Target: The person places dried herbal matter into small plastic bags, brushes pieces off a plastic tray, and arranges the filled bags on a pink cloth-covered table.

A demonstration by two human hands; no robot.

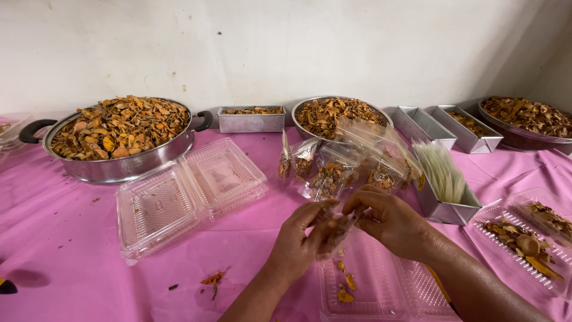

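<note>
Hands are meeting over the pink-covered table (pixel 71 238), both pinching the top of a small clear plastic bag (pixel 335 234) that is holding dried orange-brown slices. The left hand (pixel 301 238) is gripping the bag's upper edge with thumb and fingers, and the right hand (pixel 390 222) is closing its fingertips on the same edge from the other side, so the bag is hanging between them just above an open clear clamshell box (pixel 381 286) with a few orange pieces lying in it. Just behind the hands, several filled clear bags (pixel 333 170) are leaning together, and beside them a small metal tin (pixel 447 209) is holding a stack of empty bags. Another open clamshell (pixel 185 191) is lying to the left, near a large handled pan (pixel 119 161) heaped with dried slices. A round metal bowl (pixel 307 107) and rectangular tins (pixel 250 122) are sitting along the white wall.
</note>
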